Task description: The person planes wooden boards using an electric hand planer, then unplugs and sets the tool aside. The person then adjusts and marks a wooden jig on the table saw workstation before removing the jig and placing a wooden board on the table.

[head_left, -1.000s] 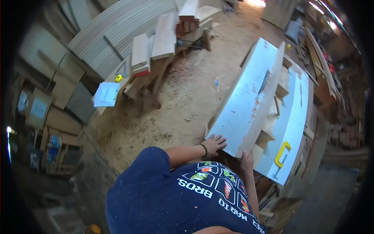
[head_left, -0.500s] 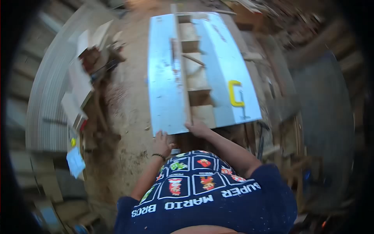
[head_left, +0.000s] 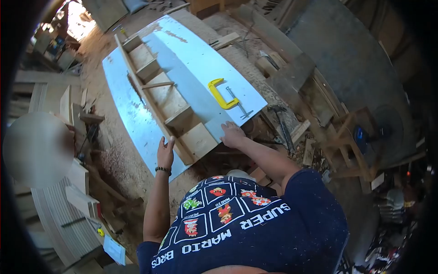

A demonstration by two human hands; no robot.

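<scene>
A long wooden frame [head_left: 155, 108] with cross pieces dividing it into compartments lies on a pale blue-white board [head_left: 123, 98]. My left hand [head_left: 165, 153], with a beaded bracelet on the wrist, is beside the frame's near left rail, its fingers raised and apart. At the board's near edge, to the right of the frame's end, is my right hand [head_left: 232, 135], fingers spread over the surface. A yellow C-clamp [head_left: 223, 95] lies on the board beyond my right hand, touched by neither hand.
A hammer [head_left: 284, 130] lies right of the board among wood offcuts. Further right are a wooden stand [head_left: 351, 141] and a large dark sheet [head_left: 346, 59]. At the lower left are stacked slatted panels [head_left: 57, 228], a yellow tape measure [head_left: 101, 232] and papers [head_left: 114, 250].
The view has swung round, so the board slants the other way. My left hand has moved from the board's near edge to beside the frame; my right hand has left the frame's rail.
</scene>
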